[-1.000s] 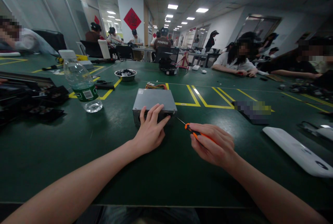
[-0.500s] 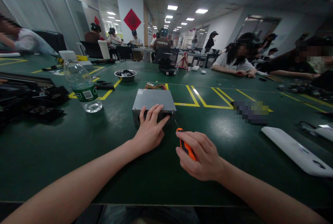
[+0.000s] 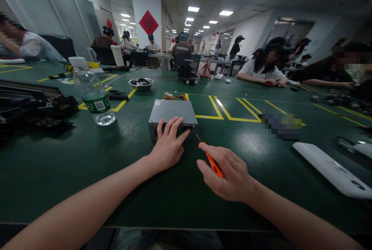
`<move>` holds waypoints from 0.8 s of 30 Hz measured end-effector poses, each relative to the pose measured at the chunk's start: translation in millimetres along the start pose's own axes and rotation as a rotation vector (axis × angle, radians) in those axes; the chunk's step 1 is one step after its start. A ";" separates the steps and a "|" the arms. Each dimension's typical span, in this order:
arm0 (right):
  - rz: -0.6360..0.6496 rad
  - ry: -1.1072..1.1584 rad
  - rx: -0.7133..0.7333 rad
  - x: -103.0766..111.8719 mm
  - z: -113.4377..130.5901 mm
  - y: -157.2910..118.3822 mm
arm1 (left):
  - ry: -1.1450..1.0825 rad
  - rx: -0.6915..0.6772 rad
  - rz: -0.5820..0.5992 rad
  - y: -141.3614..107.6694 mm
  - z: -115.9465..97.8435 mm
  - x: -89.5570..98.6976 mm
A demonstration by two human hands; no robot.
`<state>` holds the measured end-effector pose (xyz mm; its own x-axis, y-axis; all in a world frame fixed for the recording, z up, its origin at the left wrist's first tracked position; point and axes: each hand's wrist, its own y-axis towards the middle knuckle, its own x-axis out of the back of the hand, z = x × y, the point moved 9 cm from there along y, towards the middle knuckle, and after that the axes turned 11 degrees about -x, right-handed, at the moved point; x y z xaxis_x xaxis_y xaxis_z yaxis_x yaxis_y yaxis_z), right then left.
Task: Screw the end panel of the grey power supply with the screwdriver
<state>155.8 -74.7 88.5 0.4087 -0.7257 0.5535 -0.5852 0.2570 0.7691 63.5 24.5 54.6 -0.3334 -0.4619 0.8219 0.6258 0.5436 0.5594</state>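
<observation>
A grey metal computer power supply (image 3: 174, 110) stands on the green table, its dark front face towards me. My left hand (image 3: 167, 145) lies against its front and top edge, fingers spread and stretched out; the thumb is partly hidden. In my right hand (image 3: 228, 170) is an orange and black screwdriver (image 3: 212, 163), its handle between thumb and fingers. The thin shaft points up and left to the lower right corner of the power supply's front. Whether the tip sits in a screw is too small to tell. Coloured cables (image 3: 174, 96) show behind the box.
A clear water bottle (image 3: 97, 105) stands at left, near dark metal parts (image 3: 35, 107). Behind are a steel bowl (image 3: 141, 84) of small parts and yellow tape lines. A white panel (image 3: 331, 168) lies at right. A person (image 3: 261, 68) sits across the table.
The screwdriver handle has turned slightly in my right hand, and the fingers have shifted a little right around it. My left hand and the power supply stay in place.
</observation>
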 end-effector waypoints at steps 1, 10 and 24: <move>-0.003 -0.007 0.008 -0.1 1.7 -0.1 | 0.005 0.000 0.006 0.1 0.0 -0.4; -0.055 0.038 -0.026 8.8 -6.5 2.9 | -0.002 -0.008 0.003 0.7 -0.5 -1.0; -0.056 0.031 -0.019 6.9 -2.6 2.2 | 0.018 -0.016 0.007 0.4 -2.0 0.5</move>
<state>159.2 -77.5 94.9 0.4623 -0.7189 0.5191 -0.5475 0.2291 0.8048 64.9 23.1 55.1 -0.3160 -0.4711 0.8236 0.6396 0.5353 0.5516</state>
